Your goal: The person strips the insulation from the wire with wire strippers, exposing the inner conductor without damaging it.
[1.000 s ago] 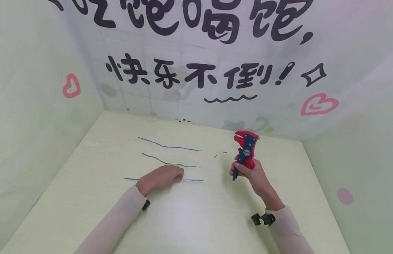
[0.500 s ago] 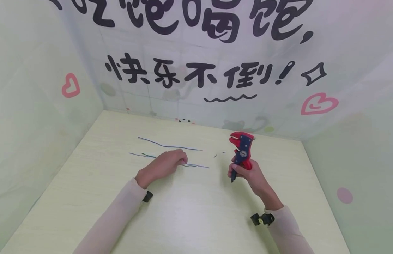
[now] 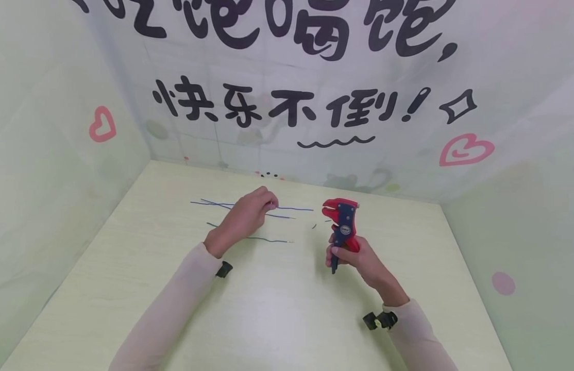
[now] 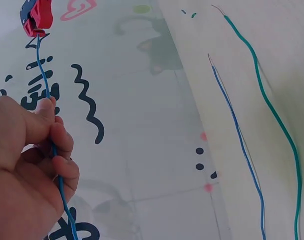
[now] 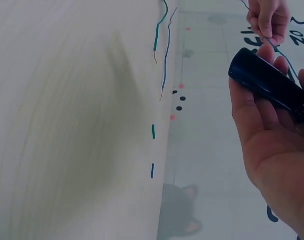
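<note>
Raised over the back of the table, my left hand (image 3: pixel 242 219) pinches a blue wire (image 3: pixel 293 208) between thumb and fingers. Its free end points right, close to the mouth of a red and dark-blue wire stripper (image 3: pixel 344 214). My right hand (image 3: pixel 363 260) grips the stripper by its handles, with the head up and facing left. In the left wrist view the wire's tip overlaps the stripper's red jaws. The right wrist view shows a dark handle (image 5: pixel 266 77) across my fingers. On the table lie another blue wire (image 4: pixel 236 120) and a green wire (image 4: pixel 271 110), both with bare right ends.
Two short bits of insulation, one green (image 5: pixel 153 131) and one blue (image 5: pixel 152 171), lie on the pale table (image 3: pixel 277 319) left of the stripper. Printed curtains (image 3: pixel 287 67) enclose the table at the back and both sides.
My left hand has lifted the blue wire up from the front of the row, past the green wire, toward the back. The stripper has moved left and slightly lower, nearer the wire's end.
</note>
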Demonstrator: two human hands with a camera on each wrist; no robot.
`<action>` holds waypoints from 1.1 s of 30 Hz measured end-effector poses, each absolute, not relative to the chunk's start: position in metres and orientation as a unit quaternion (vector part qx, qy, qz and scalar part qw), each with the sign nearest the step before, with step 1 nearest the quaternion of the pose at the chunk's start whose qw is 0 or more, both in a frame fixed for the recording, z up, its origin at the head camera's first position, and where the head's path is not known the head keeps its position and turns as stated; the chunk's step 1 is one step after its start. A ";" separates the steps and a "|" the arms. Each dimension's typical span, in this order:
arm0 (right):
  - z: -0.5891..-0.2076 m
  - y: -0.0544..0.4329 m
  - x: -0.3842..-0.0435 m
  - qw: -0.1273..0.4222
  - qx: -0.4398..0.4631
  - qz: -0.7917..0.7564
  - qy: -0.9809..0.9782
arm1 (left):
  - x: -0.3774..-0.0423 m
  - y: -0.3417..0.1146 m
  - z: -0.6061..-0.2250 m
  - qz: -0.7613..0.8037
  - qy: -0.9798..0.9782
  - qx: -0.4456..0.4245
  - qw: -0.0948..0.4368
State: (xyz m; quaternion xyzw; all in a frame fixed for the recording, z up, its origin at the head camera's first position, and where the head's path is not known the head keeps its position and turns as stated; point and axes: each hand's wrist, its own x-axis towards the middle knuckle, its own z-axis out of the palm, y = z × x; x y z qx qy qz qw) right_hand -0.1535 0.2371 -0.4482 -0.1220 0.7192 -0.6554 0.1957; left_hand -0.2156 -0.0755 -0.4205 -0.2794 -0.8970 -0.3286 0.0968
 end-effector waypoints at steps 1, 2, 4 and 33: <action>-0.449 0.237 -0.153 0.201 -0.126 -0.658 0.715 | -0.216 -0.074 -0.419 -0.331 -0.896 -0.279 0.101; -0.449 0.237 -0.153 0.206 -0.129 -0.660 0.711 | -0.216 -0.072 -0.418 -0.333 -0.895 -0.279 0.103; -0.451 0.237 -0.152 0.214 -0.137 -0.664 0.703 | -0.216 -0.069 -0.416 -0.335 -0.894 -0.278 0.105; -0.456 0.238 -0.152 0.245 -0.174 -0.684 0.665 | -0.213 -0.057 -0.415 -0.313 -0.897 -0.292 0.105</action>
